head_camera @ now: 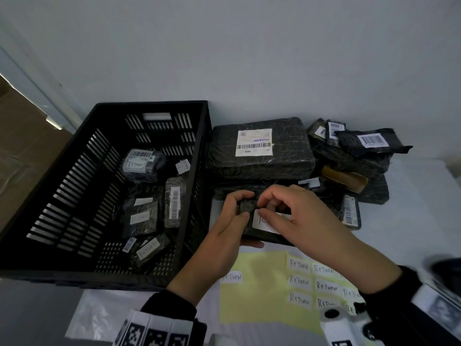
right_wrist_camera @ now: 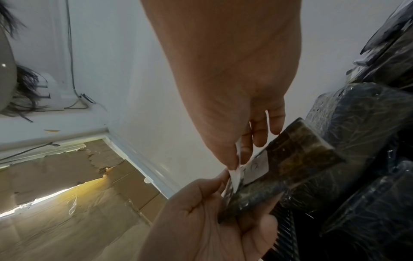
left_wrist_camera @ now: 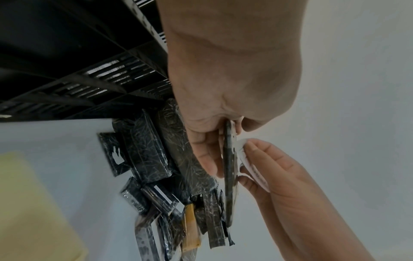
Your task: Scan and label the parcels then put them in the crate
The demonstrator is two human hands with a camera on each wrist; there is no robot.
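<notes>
A flat black wrapped parcel (head_camera: pixel 249 228) is held just right of the black crate (head_camera: pixel 149 104), above the table. My left hand (head_camera: pixel 237 211) grips its left end, thumb on top and fingers under it. My right hand (head_camera: pixel 272 206) pinches a white handwritten label (head_camera: pixel 260 222) against the parcel's top face. In the left wrist view the parcel (left_wrist_camera: pixel 229 167) shows edge-on between my left hand (left_wrist_camera: pixel 208 141) and right hand (left_wrist_camera: pixel 268 167). In the right wrist view my right hand (right_wrist_camera: pixel 236 159) holds the label (right_wrist_camera: pixel 234 174) partly curled off the parcel (right_wrist_camera: pixel 290 159).
Several labelled parcels (head_camera: pixel 143 166) lie inside the crate. A large parcel (head_camera: pixel 259 148) and a heap of smaller ones (head_camera: pixel 349 151) sit behind my hands. A yellow sheet (head_camera: pixel 249 295) of RETURN stickers lies in front, with a white device (head_camera: pixel 341 323) near it.
</notes>
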